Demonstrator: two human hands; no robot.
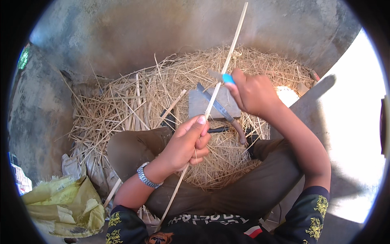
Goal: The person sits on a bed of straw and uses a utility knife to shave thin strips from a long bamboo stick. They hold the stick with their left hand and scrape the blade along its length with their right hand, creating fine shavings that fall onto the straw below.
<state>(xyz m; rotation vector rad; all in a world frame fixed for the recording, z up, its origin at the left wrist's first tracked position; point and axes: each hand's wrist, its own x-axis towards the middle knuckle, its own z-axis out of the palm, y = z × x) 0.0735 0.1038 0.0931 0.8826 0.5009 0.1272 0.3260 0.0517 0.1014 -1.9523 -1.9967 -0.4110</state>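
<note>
A long, thin, pale strip, likely bamboo (232, 49), runs slantwise from the top of the view down to my lap. My left hand (190, 144) is closed around its middle, thumb on top. My right hand (255, 92) grips a small knife by its blue handle (228, 78). The knife's short blade (215, 75) lies across the strip, above my left hand. Below the strip, a large knife with a curved wooden handle (239, 131) rests on a grey block (198, 106) between my legs.
Loose shavings and split strips (122, 101) cover the floor around my legs. A grey wall (170, 32) stands behind the pile. At lower left lies a crumpled yellow-green sack (73, 203). Bright light falls on the floor at the right (357, 154).
</note>
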